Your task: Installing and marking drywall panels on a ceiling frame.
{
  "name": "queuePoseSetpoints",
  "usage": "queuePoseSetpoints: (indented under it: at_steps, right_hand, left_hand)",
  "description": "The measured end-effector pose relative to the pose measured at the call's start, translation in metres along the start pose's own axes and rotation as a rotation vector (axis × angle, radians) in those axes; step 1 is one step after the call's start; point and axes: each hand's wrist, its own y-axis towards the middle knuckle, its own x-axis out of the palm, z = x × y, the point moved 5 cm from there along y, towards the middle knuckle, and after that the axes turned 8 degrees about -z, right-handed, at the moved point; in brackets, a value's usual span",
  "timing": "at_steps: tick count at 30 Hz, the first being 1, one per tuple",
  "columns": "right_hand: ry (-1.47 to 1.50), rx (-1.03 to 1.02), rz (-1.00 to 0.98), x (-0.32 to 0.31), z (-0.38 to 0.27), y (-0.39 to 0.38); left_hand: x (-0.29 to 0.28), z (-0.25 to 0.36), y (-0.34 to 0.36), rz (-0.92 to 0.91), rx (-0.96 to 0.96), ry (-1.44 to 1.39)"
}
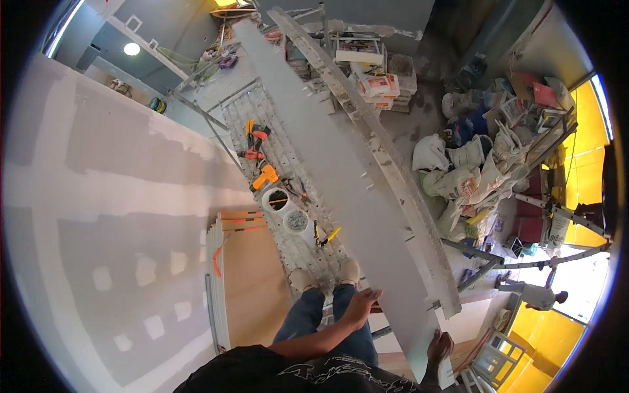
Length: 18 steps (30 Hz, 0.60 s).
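Two grips on long grey drywall strip: left hand clasping near edge, right hand clasping near end; long axis stretching forward, away from both.

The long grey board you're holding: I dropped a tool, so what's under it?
Under the long grey board, held by the left hand and right hand, a mortar-spattered plank shows along its right edge. Whatever lies directly below is covered.

Board on scaffold deck, right of tools; buckets ahead of feet.
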Motion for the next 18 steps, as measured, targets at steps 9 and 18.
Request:
queuePoseSetpoints:
  at_steps: [9, 18]
  right_hand:
    - [-0.012, -0.162, -0.134, -0.037, -0.086, -0.013]
    - [0.292, -0.463, -0.622, -0.038, -0.347, 0.041]
  left_hand:
    - [-0.063, 0.015, -0.038, 0.194, 0.153, -0.150]
    - [-0.152, 0.204, -0.020, 0.208, 0.762, -0.377]
